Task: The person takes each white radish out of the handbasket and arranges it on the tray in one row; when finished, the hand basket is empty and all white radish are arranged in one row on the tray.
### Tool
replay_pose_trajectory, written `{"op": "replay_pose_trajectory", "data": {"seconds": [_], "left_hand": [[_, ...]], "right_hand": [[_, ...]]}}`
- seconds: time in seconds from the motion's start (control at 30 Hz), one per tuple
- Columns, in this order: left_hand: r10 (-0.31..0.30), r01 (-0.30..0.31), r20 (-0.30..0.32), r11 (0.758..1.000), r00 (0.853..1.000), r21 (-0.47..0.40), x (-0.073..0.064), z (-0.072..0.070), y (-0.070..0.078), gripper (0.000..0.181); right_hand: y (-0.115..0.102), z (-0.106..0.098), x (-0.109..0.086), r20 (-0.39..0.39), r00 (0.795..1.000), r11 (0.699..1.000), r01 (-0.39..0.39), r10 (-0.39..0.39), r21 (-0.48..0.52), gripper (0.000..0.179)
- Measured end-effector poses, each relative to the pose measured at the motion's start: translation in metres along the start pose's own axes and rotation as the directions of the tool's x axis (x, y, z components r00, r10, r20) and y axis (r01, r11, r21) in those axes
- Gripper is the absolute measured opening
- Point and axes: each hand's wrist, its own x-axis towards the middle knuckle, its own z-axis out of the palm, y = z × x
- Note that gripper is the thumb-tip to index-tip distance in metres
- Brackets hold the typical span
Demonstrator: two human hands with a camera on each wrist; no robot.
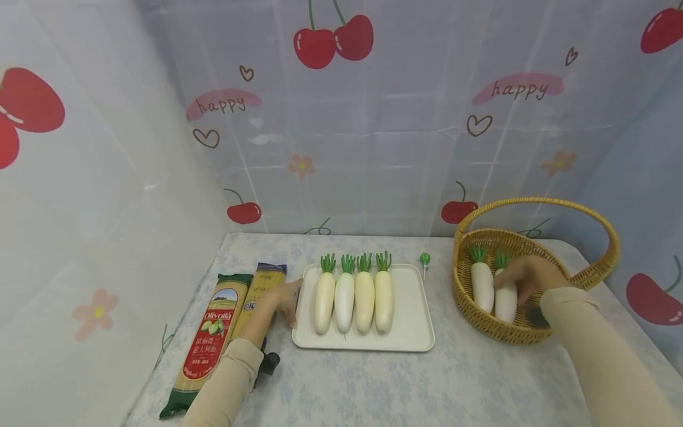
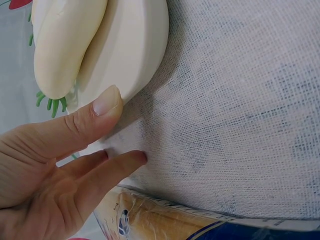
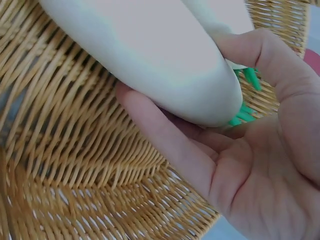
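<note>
In the wicker basket (image 1: 482,314) at the right, two white radishes with green tops lie side by side. My right hand (image 1: 530,274) grips the right-hand radish (image 1: 506,301), thumb on one side and fingers around the other, as the right wrist view shows. The other radish (image 1: 482,287) lies just left of it. My left hand (image 1: 287,301) is at the left edge of a white tray (image 1: 413,308). Its thumb lies at the tray's rim and its fingers are loosely spread, holding nothing. Several radishes (image 1: 365,301) stand in a row on the tray, green tops toward the back.
Left of the tray lie a red-labelled pasta pack (image 1: 213,338) and a yellow pasta pack (image 1: 261,284), partly behind the left forearm. A small green-headed stick (image 1: 424,260) lies behind the tray's right corner. The basket's tall handle (image 1: 539,201) arches over it. Cherry-printed curtains surround the table.
</note>
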Motion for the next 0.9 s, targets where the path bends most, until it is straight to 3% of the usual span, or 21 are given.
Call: {"op": "replay_pose_trajectory", "data": {"seconds": [0.27, 0.5, 0.7, 0.9], "left_hand": [[0.005, -0.005, -0.001, 1.000, 1.000, -0.012, -0.002, 0.000, 0.000, 0.114], [0.022, -0.022, -0.007, 1.000, 1.000, 0.005, -0.001, 0.001, 0.000, 0.114], [0.003, -0.003, -0.004, 1.000, 1.000, -0.015, -0.001, 0.000, 0.001, 0.114], [0.019, -0.019, -0.005, 0.999, 1.000, 0.026, 0.002, 0.001, 0.000, 0.115]], "right_hand": [[0.008, -0.011, -0.001, -0.032, 0.985, 0.982, 0.169, -0.167, 0.078, 0.099], [0.000, -0.015, -0.018, -0.050, 0.932, 0.933, 0.360, -0.359, 0.012, 0.083], [-0.007, -0.009, -0.029, -0.118, 0.900, 0.906, 0.423, -0.421, -0.004, 0.078], [-0.009, 0.004, -0.041, -0.190, 0.865, 0.880, 0.475, -0.465, 0.008, 0.074]]}}
